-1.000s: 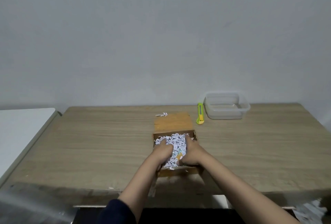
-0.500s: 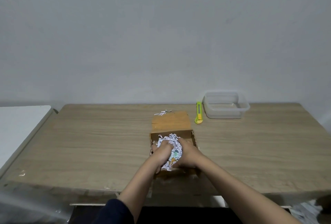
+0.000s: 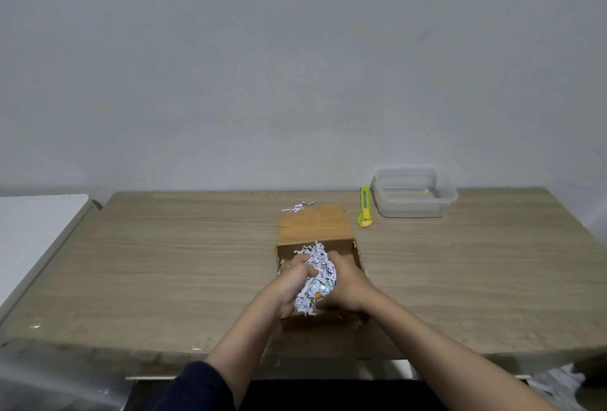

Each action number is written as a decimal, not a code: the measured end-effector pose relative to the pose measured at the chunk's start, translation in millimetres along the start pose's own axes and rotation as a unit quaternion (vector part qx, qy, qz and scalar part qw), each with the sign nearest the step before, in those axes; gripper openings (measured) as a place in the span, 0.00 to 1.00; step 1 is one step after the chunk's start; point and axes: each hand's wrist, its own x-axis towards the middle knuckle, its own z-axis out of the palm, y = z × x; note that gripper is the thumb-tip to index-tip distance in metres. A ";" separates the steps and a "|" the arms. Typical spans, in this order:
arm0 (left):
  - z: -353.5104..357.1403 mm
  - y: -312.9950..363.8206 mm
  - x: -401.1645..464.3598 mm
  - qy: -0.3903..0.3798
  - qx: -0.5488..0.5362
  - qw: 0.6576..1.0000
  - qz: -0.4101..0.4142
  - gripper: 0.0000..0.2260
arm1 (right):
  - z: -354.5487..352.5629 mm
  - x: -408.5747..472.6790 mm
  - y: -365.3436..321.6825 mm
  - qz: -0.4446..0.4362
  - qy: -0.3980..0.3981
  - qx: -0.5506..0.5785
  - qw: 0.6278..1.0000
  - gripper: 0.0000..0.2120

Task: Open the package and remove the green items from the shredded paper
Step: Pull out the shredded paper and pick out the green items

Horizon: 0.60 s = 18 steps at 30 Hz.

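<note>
An open cardboard box sits near the front middle of the wooden table, its lid flap folded back flat. My left hand and my right hand press together on a bundle of white shredded paper, lifted slightly above the box. A small greenish and orange patch shows inside the bundle; what it is I cannot tell. The box floor is mostly hidden by my hands.
A clear plastic container stands at the back right of the table. A yellow-green utility knife lies beside it. A few paper shreds lie behind the lid flap. A white surface adjoins the table's left.
My hands have gathered the spread-out shredded paper into a tight bundle between them and raised it; the back of the box now shows bare.
</note>
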 end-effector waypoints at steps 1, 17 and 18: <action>-0.4 -0.1 -0.1 0.001 -0.007 1.000 0.002 0.18 | 0.5 0.8 1.4 -0.005 0.006 0.007 1.000 0.39; -0.8 48.5 -20.1 -0.031 -0.024 0.995 0.092 0.19 | -33.5 10.4 -19.9 -0.055 0.081 0.077 0.992 0.47; -0.5 55.9 -20.4 -0.039 -0.024 0.994 0.095 0.18 | -41.2 9.9 -24.9 -0.064 0.085 0.075 0.992 0.46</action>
